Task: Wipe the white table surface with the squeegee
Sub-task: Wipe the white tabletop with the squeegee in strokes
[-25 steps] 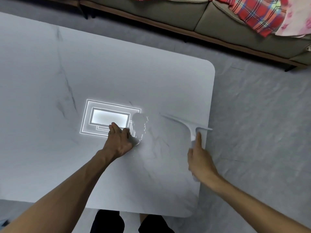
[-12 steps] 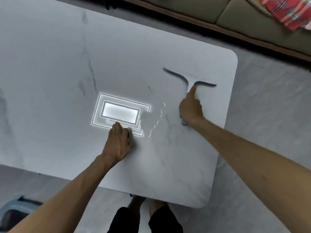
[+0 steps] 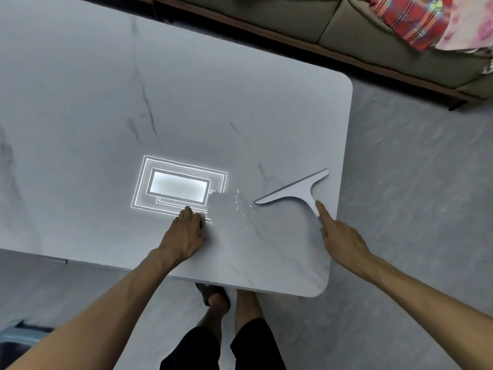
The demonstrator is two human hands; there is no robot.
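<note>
Wiping underway, water left.
Your right hand (image 3: 344,241) grips the squeegee (image 3: 296,192); left hand (image 3: 184,236) rests loosely on the worktop (image 3: 240,102) beside the puddle (image 3: 226,206).

We found the table (image 3: 106,102) open across its far and left portions. Near its right edge, passage was blocked by the squeegee (image 3: 293,192), the left hand (image 3: 184,237) and a wet patch (image 3: 226,206) between them.

dim, cool light | rectangular glare on table (image 3: 80,102) | edges bowed, soft
</note>
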